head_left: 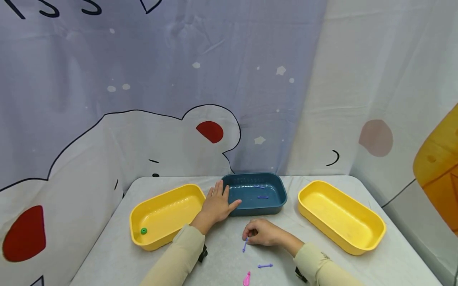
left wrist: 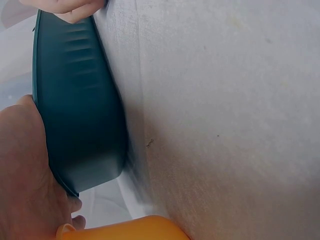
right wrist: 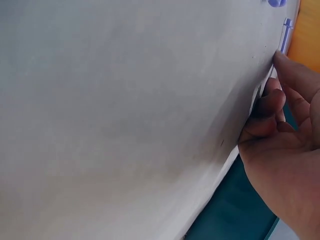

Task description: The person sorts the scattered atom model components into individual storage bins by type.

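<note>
My left hand (head_left: 217, 204) lies over the left rim of a dark teal bin (head_left: 257, 210), its fingers straight and spread. In the left wrist view that hand (left wrist: 22, 165) rests along the bin's edge. Inside the bin lie two small purple rods (head_left: 262, 197). Just in front of the bin, my right hand (head_left: 262, 232) pinches the end of another purple rod (head_left: 245, 247) with knobbed ends, low at the tabletop. The right wrist view shows this rod (right wrist: 285, 36) sticking out past the fingertips. A further purple rod (head_left: 265, 265) lies nearer to me.
A pink teardrop-shaped piece (head_left: 247, 279) lies at the table's front. To the left stands a yellow bin (head_left: 157, 198) holding a green ring-shaped bead (head_left: 143, 230). Another yellow bin (head_left: 336, 222) stands at the right. A printed curtain (head_left: 257, 79) hangs behind the table.
</note>
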Demonstrator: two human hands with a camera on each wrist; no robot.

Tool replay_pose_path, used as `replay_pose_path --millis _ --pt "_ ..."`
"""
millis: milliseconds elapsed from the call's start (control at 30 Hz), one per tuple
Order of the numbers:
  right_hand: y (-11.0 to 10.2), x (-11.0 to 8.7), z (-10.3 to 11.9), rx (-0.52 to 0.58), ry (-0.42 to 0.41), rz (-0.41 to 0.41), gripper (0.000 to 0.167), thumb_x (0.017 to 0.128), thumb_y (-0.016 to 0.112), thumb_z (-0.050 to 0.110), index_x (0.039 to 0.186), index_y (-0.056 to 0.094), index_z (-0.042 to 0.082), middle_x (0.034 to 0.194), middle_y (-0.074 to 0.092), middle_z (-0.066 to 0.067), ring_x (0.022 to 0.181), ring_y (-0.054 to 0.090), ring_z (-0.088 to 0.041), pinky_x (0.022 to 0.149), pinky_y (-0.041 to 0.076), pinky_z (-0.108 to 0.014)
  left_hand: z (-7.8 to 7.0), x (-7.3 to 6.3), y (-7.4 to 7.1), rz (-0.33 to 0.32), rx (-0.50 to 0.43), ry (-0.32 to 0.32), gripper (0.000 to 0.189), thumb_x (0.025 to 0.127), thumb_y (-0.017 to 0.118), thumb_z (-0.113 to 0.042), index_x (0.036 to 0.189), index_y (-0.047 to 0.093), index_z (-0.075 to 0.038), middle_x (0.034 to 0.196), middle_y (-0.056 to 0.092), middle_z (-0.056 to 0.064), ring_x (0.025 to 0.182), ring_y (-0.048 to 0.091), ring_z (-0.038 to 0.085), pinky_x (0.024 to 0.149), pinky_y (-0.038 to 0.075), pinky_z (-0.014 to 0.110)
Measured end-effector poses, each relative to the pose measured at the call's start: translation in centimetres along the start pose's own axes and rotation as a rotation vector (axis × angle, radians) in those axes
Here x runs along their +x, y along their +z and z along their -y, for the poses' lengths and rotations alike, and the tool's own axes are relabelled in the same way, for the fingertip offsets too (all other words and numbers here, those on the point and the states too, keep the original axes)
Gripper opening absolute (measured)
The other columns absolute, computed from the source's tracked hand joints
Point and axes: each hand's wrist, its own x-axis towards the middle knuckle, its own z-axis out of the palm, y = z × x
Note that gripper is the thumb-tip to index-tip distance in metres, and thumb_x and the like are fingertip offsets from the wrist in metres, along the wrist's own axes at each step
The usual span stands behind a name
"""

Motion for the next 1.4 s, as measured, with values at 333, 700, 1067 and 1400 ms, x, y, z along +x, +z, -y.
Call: replay_pose_path --millis 333,700,1067,1400 --pt "-0.3 -0.1 0.4 -0.013 0.014 0.006 0.006 0.087 0.079 0.013 0.087 0.073 0.015 0.08 0.059 0.014 0.076 0.052 0.0 0.072 0.045 -0.02 0.0 0.0 0.2 -0.006 -0.009 0.001 0.093 0.098 0.024 -0.075 0.161 0.026 -0.006 0.169 0.011 0.017 0.157 0.011 0.031 0.126 0.013 0.049" --pt "-2.1 -0.9 1.0 0.122 0.047 0.023 0.004 0.089 0.075 0.01 0.09 0.072 0.012 0.074 0.065 0.009 0.062 0.055 -0.002 0.058 0.047 -0.019 0.0 -0.2 0.2 -0.009 -0.019 -0.002 0.093 0.098 0.025 -0.076 0.16 0.027 -0.006 0.169 0.012 0.017 0.157 0.012 0.031 0.126 0.013 0.048" --pt "-5.3 -0.4 1.5 0.115 0.027 -0.04 0.004 0.09 0.074 0.011 0.092 0.071 0.011 0.079 0.066 0.006 0.072 0.057 -0.009 0.066 0.049 -0.021 0.0 -0.2 0.1 -0.007 -0.018 -0.018 0.092 0.098 0.028 -0.075 0.161 0.026 -0.007 0.169 0.011 0.017 0.157 0.011 0.031 0.126 0.013 0.049" --pt "-8.0 0.3 1.5 0.202 0.1 -0.121 0.01 0.092 0.075 0.018 0.096 0.07 0.01 0.082 0.067 0.001 0.075 0.058 -0.014 0.07 0.051 -0.028 -0.1 -0.2 0.1 -0.008 -0.021 -0.011 0.093 0.098 0.027 -0.075 0.161 0.026 -0.007 0.169 0.011 0.016 0.157 0.01 0.031 0.126 0.012 0.048"
